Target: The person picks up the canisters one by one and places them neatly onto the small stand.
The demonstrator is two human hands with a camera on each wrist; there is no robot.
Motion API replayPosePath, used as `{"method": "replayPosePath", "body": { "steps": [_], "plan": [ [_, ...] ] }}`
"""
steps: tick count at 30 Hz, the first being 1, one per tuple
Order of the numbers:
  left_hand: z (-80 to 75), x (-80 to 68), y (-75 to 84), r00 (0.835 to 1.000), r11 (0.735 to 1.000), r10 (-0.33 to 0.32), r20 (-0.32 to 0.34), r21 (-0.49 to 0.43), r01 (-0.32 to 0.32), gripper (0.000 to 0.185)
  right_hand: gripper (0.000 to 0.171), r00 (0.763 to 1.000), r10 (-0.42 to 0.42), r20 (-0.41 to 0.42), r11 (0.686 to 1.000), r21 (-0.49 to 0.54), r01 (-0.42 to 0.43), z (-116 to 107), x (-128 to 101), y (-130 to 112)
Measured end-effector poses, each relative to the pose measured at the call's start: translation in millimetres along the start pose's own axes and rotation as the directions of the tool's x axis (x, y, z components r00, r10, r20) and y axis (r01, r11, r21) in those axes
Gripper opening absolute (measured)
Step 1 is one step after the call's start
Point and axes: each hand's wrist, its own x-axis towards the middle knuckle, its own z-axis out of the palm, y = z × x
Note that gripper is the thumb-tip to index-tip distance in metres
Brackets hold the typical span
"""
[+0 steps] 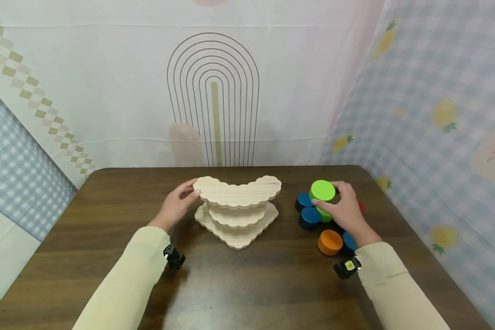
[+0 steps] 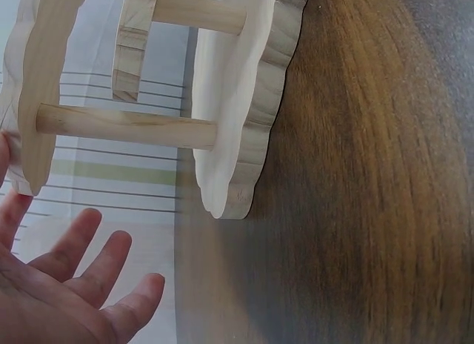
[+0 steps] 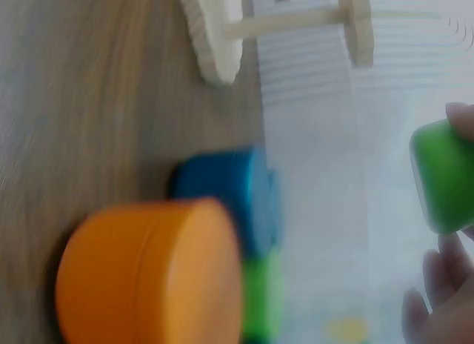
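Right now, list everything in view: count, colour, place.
Table: 1, dark brown, foreground
Wooden stand: 1, pale, mid-table
Green cylinders: 2, green, one held, one on table
Blue cylinders: at least 3, blue, table's right side
Orange cylinder: 1, orange, beside blue one
Red thing: 1, red, partly behind right hand
Cloths: count unclear, white and blue-checked, behind and beside table
Sleeves: 2, cream, lower left and right
Wrist cameras: 2, black, one per sleeve
Left hand: 1, touching stand's left end
Right hand: 1, holding green cylinder
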Motion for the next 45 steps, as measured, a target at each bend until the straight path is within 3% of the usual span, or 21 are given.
{"method": "replayPosePath", "body": {
  "steps": [10,29,33,45],
  "plan": [
    [-0.4,0.3,-3.4,1.0,1.0,0.005,-0.015,0.002,-0.004,0.056,0.062,0.999,-0.023,0.043,0.997,0.076,0.019,24.6,15.3,-38.7],
    [8.3,-0.6,-6.2,0.998,0.993,0.005,-0.061,-0.117,-0.012,0.052,0.056,0.987,-0.142,0.073,0.967,0.223,0.123,68.0,31.6,-106.1],
    [9.4,-1.5,-4.4,0.999,0.992,0.0,-0.053,-0.124,-0.006,0.053,0.056,0.988,-0.133,0.08,0.963,0.247,0.109,78.9,36.0,-116.8],
    [7.9,-2.9,-2.4,0.999,0.989,-0.014,-0.029,-0.148,0.009,0.055,0.056,0.985,-0.138,0.104,0.968,0.223,0.112,105.0,48.4,-142.6]
  ]
}}
